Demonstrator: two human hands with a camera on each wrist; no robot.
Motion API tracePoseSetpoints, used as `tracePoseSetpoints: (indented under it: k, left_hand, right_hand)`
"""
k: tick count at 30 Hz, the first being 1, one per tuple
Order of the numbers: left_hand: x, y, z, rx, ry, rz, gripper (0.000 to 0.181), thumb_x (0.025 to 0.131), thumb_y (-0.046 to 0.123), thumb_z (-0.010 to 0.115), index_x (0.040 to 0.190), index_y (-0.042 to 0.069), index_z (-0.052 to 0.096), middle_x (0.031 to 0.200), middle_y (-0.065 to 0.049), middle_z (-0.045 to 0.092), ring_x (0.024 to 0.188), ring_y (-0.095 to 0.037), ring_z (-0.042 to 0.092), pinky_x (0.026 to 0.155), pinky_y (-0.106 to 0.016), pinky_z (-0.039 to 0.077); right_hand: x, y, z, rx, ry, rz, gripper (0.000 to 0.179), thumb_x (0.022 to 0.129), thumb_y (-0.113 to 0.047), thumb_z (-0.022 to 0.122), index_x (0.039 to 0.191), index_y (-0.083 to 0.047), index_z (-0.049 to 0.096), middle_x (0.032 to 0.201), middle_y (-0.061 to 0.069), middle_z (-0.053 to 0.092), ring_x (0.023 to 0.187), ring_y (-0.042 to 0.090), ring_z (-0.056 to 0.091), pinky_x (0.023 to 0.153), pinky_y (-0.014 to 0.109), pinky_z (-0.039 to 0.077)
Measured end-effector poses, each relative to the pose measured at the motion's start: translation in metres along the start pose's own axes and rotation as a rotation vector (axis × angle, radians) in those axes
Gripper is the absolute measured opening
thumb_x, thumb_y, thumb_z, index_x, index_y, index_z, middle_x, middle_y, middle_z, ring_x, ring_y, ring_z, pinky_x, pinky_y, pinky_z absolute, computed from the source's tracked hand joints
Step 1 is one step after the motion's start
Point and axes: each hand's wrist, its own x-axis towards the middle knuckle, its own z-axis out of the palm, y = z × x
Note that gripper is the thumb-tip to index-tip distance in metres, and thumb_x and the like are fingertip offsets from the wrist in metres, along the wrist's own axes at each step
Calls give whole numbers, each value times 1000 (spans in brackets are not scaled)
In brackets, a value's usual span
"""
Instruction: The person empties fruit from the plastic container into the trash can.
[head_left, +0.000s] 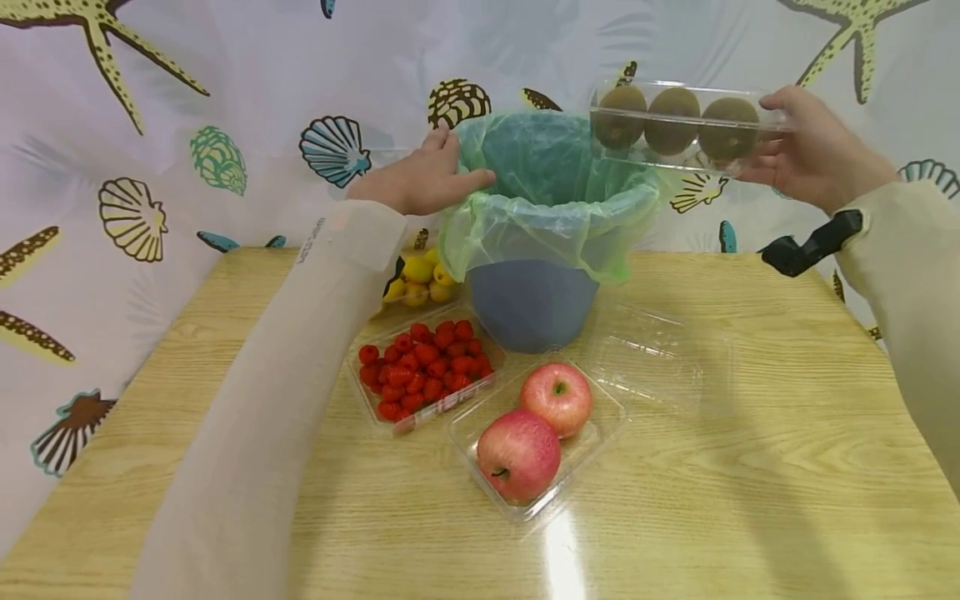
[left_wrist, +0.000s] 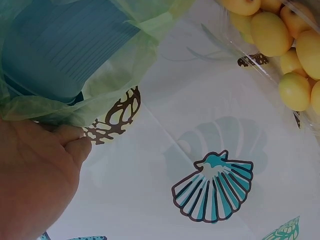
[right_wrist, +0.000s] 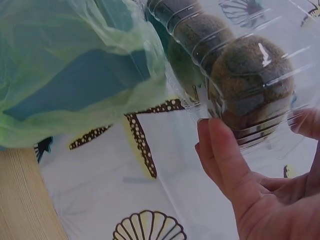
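Note:
In the head view my right hand (head_left: 813,150) grips the end of a clear plastic box (head_left: 678,167) holding three brown kiwis (head_left: 672,119). The box is raised beside and partly over the right rim of a blue bin (head_left: 532,304) lined with a pale green plastic bag (head_left: 540,221). From the right wrist view, fingers and thumb press opposite sides of the box (right_wrist: 305,95). My left hand (head_left: 416,177) holds the left rim of the bin with its bag, thumb over the edge; its fingertips are partly hidden behind the bag (left_wrist: 145,65) in the left wrist view.
Two apples (head_left: 519,454) sit in a clear tray before the bin, with a tray of red raspberries (head_left: 423,367) to their left. Yellow fruits (head_left: 416,271) stand behind my left sleeve. An empty-looking clear container (head_left: 652,354) lies on the wooden table (head_left: 787,467) at right.

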Motion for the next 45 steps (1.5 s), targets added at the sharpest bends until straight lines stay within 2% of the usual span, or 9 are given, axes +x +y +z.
tracePoseSetpoints:
  k: [11, 18, 23, 29, 32, 36, 38, 41, 45]
  left_hand:
    - [0, 0, -1, -20, -22, -13, 88, 97, 60, 23, 146, 4, -23, 152, -12, -34, 143, -28, -24, 119, -50, -1]
    - [-1, 0, -2, -14, -12, -6, 86, 98, 58, 23, 147, 4, -22, 152, -12, -33, 144, -28, -24, 119, -49, -1]
    - [-1, -2, 0, -23, -11, -7, 86, 98, 58, 24, 147, 4, -21, 153, -12, -33, 144, -28, -23, 119, -49, 0]
    - [-2, -1, -1, -25, -11, -3, 87, 97, 59, 24, 146, 4, -23, 152, -11, -34, 144, -27, -23, 119, -48, 0]
    - [-2, -1, -2, -21, -10, -1, 87, 97, 58, 24, 147, 4, -22, 152, -11, -34, 144, -27, -23, 119, -49, 1]
    - [0, 0, -3, -15, -11, -7, 87, 97, 59, 24, 147, 4, -22, 152, -11, -34, 144, -27, -22, 119, -49, 2]
    - [1, 0, -3, -18, -10, -9, 87, 97, 59, 24, 147, 4, -22, 153, -10, -33, 144, -27, -23, 119, -49, 2]
    - [2, -1, -2, -26, -7, -9, 87, 97, 59, 24, 147, 5, -21, 153, -10, -33, 144, -26, -23, 119, -49, 1]
    - [2, -4, -2, -12, 0, -11, 86, 97, 59, 24, 148, 5, -21, 153, -10, -32, 144, -24, -25, 119, -49, 2]
  right_hand:
    - [17, 9, 38, -130, -15, 38, 34, 98, -33, 46, 123, -10, 38, 100, 11, 59, 86, 20, 67, 69, 32, 57]
    - [20, 13, 61, -210, -13, 6, 51, 97, -34, 49, 139, -17, 23, 98, 10, 58, 82, 19, 67, 67, 30, 57]
    - [24, 12, 67, -244, -10, 15, 46, 97, -35, 50, 132, -13, 32, 112, 10, 50, 87, 18, 65, 70, 30, 57]
    - [26, 12, 79, -275, 14, 14, 48, 94, -35, 56, 127, -10, 32, 107, 9, 51, 87, 19, 64, 71, 30, 57]
    - [26, 12, 86, -321, 0, 11, 61, 95, -35, 55, 142, -11, 24, 130, 14, 45, 116, 25, 55, 95, 32, 50]
    - [30, 16, 97, -419, -23, -2, 78, 96, -34, 51, 154, -14, 3, 160, 9, 5, 146, 26, 18, 116, 34, 24]
    - [34, 21, 103, -465, -20, -29, 75, 96, -32, 51, 154, -13, 7, 161, 6, 2, 144, 26, 22, 112, 32, 33]
    - [39, 26, 110, -543, -7, -72, 68, 94, -33, 51, 151, -11, 20, 157, 8, 13, 132, 25, 36, 91, 25, 50]
    - [44, 31, 116, -616, 2, -109, 64, 93, -37, 53, 145, -6, 31, 142, 9, 34, 106, 20, 50, 72, 20, 53]
